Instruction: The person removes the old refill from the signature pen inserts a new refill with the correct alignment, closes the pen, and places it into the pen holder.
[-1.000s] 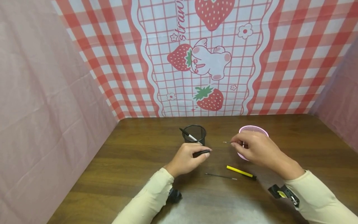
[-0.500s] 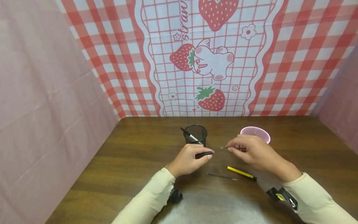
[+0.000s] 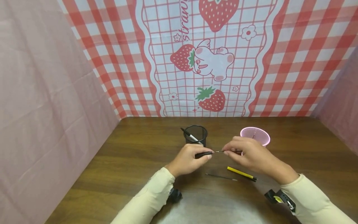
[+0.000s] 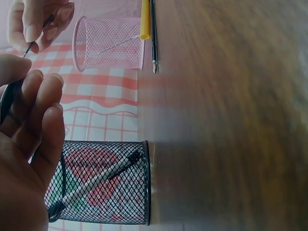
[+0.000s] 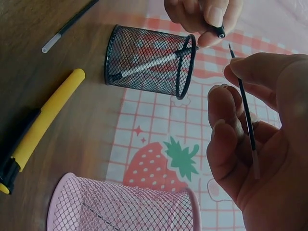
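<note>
Black mesh cup (image 4: 115, 197), pink cup (image 5: 154, 202) behind | yellow tube (image 3: 240, 172) near | left fingers (image 4: 53, 91) grip barrel (image 3: 202, 154); right fingers (image 5: 262, 68) pinch refill (image 5: 246, 108)

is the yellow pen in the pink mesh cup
No, the yellow pen lies on the wooden table, outside the pink mesh cup.

— How's the light in the head view?
— Bright and fairly even, with pale glare on the near tabletop (image 3: 201, 210) and faint, soft shadows
— And the wrist views?
— Dimmer and hazier; in the left one the tabletop's grain looks smeared
</note>
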`<state>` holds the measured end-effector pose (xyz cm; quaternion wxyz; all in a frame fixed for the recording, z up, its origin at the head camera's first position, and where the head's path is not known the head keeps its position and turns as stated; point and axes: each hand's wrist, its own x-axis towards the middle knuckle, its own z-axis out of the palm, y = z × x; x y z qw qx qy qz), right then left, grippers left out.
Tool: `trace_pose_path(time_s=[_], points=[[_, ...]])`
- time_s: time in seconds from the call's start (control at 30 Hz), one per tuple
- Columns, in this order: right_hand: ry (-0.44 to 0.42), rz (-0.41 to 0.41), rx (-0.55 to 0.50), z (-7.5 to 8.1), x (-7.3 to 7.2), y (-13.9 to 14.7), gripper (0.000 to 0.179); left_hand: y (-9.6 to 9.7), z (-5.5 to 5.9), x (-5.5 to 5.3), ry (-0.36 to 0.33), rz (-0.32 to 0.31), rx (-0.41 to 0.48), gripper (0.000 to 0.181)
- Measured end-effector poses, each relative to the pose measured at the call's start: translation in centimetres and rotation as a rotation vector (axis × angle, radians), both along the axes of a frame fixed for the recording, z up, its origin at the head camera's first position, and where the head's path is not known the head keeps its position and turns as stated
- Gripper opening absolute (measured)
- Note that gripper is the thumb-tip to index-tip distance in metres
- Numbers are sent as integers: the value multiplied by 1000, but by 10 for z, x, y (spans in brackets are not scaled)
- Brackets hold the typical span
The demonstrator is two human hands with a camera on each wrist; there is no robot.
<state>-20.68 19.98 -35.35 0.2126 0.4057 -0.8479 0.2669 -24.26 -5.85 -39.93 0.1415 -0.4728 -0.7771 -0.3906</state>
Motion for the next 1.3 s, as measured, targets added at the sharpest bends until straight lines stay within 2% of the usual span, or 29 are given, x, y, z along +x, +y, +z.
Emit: trace_pose_path(time_s=[0.27, 0.53, 1.3], points=[[5, 9, 7, -3, 1, -6, 18, -1, -1, 1, -22, -12, -13, 19], [26, 16, 5, -6, 3, -7, 20, 1, 2, 3, -3, -23, -24, 19], [13, -28, 55, -6, 5, -5, 16, 4, 1, 2, 1, -28, -51, 20]])
